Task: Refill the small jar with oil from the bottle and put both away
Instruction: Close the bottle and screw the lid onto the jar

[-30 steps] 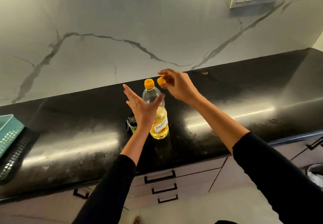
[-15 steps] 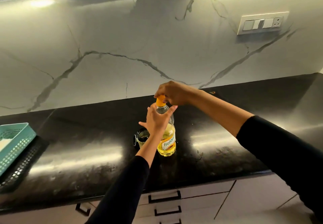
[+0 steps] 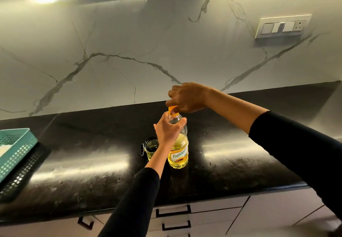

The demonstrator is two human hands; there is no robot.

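Note:
A clear plastic oil bottle (image 3: 178,153) with yellow oil and a "Freedom" label stands upright on the black counter (image 3: 83,162). My left hand (image 3: 167,130) grips its neck and shoulder. My right hand (image 3: 187,97) comes from above and pinches the orange cap (image 3: 172,109) at the bottle's mouth. Just left of the bottle sits the small glass jar (image 3: 151,147), its top open, with a little oil in it. A dark lid (image 3: 142,149) leans at the jar's left side.
A teal perforated basket (image 3: 14,149) rests on a black tray (image 3: 24,172) at the counter's left end. A marble wall with a switch panel (image 3: 283,26) rises behind. Drawers with black handles (image 3: 173,211) lie below the counter edge.
My right hand brought the orange cap down from beside the bottle onto its mouth. My left hand went from open against the bottle to gripping its neck. The camera tilted up.

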